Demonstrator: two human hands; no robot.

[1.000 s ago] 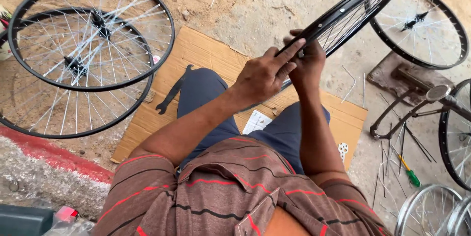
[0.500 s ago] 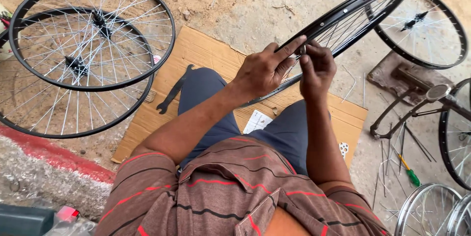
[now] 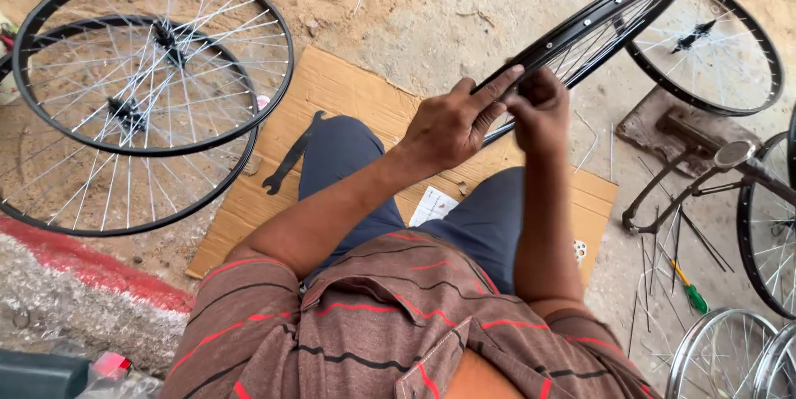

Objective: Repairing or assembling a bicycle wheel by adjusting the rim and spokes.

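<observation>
The black rim (image 3: 593, 21) is gripped by the left hand (image 3: 452, 125), fingers laid along its edge. The right hand (image 3: 539, 109) is pinched at the rim; what it pinches cannot be told. The rim is judged light and stiff, best held at the edge.

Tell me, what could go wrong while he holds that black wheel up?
The black rim is steadied only by the left hand and right hand at its near edge, so it might tip or slip. Thin loose spokes and a green-handled screwdriver lie on the ground beside the right leg, where they could poke or roll.
</observation>
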